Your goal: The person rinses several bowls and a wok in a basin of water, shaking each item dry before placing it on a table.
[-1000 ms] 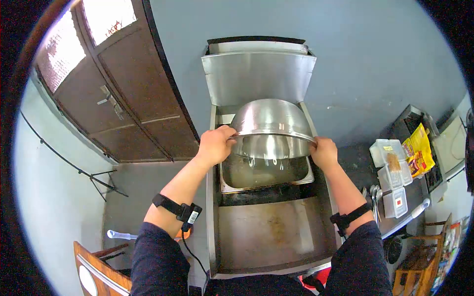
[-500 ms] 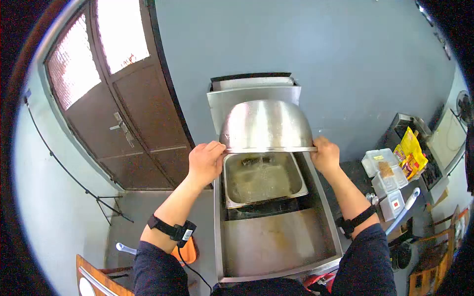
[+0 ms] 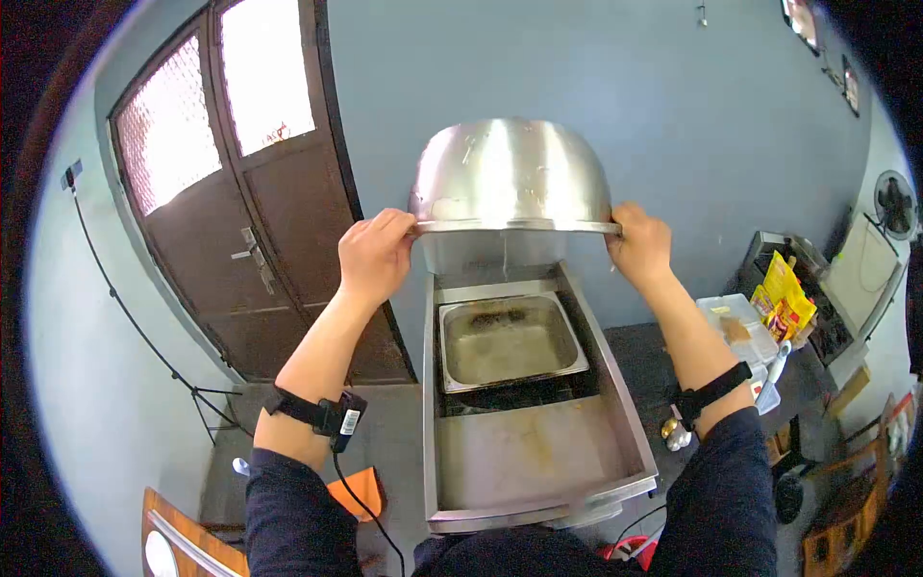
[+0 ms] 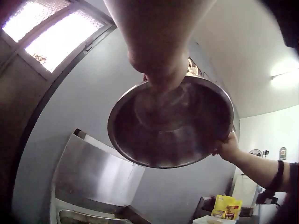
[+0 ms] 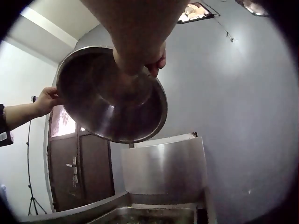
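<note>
A large stainless steel bowl [image 3: 514,173] is held upside down, high above a rectangular steel pan [image 3: 514,379] of cloudy liquid [image 3: 510,348]. My left hand [image 3: 375,258] grips its rim on the left, and my right hand [image 3: 641,242] grips the rim on the right. A thin trickle hangs below the rim in the head view. Both wrist views look into the bowl's hollow inside [image 4: 163,144], where no contents show. The pan sits in the far part of a steel counter unit [image 3: 529,457] with raised edges.
Behind the pan stands a steel back panel [image 5: 163,168] against the wall. A side table on the right bears clear plastic boxes [image 3: 735,322] and a yellow packet [image 3: 784,298]. A brown door [image 3: 288,260] and a thin tripod [image 3: 144,337] are on the left. An orange object [image 3: 361,492] lies low down.
The bowl has been tipped further over and lifted away from the pan by both hands. Drops fell from its rim a second ago; a thin trickle shows now. The head view has tilted upward.
</note>
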The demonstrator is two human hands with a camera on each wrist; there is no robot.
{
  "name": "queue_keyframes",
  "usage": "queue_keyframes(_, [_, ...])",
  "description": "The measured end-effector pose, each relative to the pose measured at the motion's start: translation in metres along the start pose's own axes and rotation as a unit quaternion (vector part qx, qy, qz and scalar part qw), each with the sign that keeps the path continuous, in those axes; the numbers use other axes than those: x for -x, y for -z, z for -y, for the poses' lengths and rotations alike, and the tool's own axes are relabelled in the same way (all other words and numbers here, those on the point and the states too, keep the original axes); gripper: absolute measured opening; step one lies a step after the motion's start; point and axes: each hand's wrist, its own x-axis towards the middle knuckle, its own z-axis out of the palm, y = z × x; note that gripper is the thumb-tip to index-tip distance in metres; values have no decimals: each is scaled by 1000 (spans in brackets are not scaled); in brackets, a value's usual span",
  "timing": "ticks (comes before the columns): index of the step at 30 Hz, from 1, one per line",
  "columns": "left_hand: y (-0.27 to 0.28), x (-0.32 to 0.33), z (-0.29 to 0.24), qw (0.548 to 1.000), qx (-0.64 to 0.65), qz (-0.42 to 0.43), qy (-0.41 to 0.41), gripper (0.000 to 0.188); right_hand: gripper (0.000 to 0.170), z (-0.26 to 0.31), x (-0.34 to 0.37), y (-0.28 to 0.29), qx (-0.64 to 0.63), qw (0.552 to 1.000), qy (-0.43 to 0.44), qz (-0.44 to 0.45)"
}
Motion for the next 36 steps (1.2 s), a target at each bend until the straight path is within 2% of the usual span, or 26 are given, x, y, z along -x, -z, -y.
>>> queue_keyframes(5, [9,-11,-1,1000,-2,-17,-10,16,9,1,-8,15,17,999,20,-31])
queue_keyframes(8, [8,-16,-4,1000,-4,-29,-12,16,14,-3,-11,24,41,999,15,-14])
queue_keyframes(11, [7,-19,-4,999,-5,-31,-15,16,9,-3,-13,26,60,995,33,-75])
queue_keyframes(14, [8,-23,-5,999,-3,-36,-28,17,16,0,-14,32,73,997,-13,13])
queue_keyframes(17, [9,-24,-7,998,-11,-38,-38,17,17,-3,-15,29,14,997,11,-72])
queue_keyframes(20, [10,-27,-7,998,-7,-48,-45,17,19,-12,-14,19,0,993,33,-111])
queue_keyframes(24, [-5,-23,-3,998,34,-44,-8,17,17,-17,-5,-2,-89,992,9,-94])
queue_keyframes(26, [-21,-22,0,998,23,1,59,17,14,-12,3,-16,-143,985,-13,-97])
queue_keyframes(27, [-30,-22,3,995,16,26,92,18,12,-10,5,-25,-136,986,-83,-53])
queue_keyframes(28, [-44,-20,9,974,55,117,187,27,12,-9,6,-35,-128,980,-153,-7])
queue_keyframes(29, [-57,-18,9,963,31,144,228,34,12,-7,9,-45,-116,967,-222,41])
queue_keyframes(30, [-68,-13,8,949,8,169,266,42,13,-8,14,-57,-116,960,-249,55])
queue_keyframes(32, [-87,8,6,937,1,214,276,50,16,-15,25,-86,-109,945,-300,74])
queue_keyframes(35, [-101,41,3,911,32,304,275,56,15,-26,47,-117,-110,940,-307,97])
queue_keyframes(36, [-103,52,2,899,49,338,272,56,16,-31,56,-128,-168,900,-380,131])
